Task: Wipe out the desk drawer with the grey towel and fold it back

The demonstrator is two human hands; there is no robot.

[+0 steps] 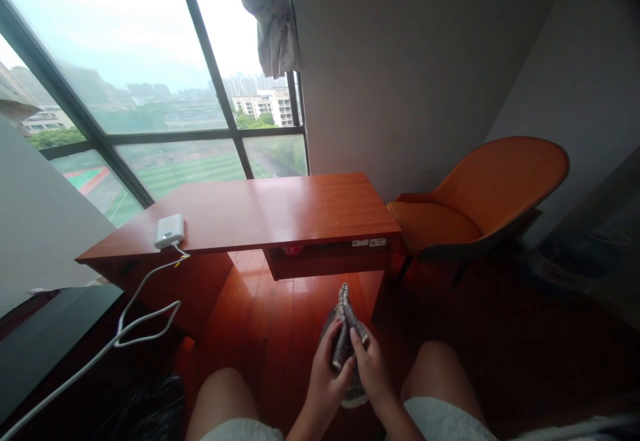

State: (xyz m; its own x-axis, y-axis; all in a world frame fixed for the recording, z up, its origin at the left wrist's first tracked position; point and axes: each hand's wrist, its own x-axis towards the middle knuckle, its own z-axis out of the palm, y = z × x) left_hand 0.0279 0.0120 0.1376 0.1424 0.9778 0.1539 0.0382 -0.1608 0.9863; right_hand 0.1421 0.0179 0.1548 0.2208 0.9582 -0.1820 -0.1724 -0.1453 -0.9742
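Between my knees, low in the head view, both hands hold a dark grey, soft-looking cloth item with pale edging (343,348). It is folded, and its two edges meet in a narrow tip that points away from me. My left hand (327,364) grips its left side, fingers on top and thumb reaching toward the middle. On the opposite side, my right hand (369,361) has its fingers closed around the cloth. A lower part with a whitish rim hangs below my hands. I cannot make out exactly what kind of item it is.
Ahead stands a reddish wooden desk (280,211) with an open shelf, beneath a large window (165,94). A white charger-like box (170,230) sits on it, its white cable (123,321) trailing left. An orange chair (500,188) is at right. A dark bag (150,408) lies lower left.
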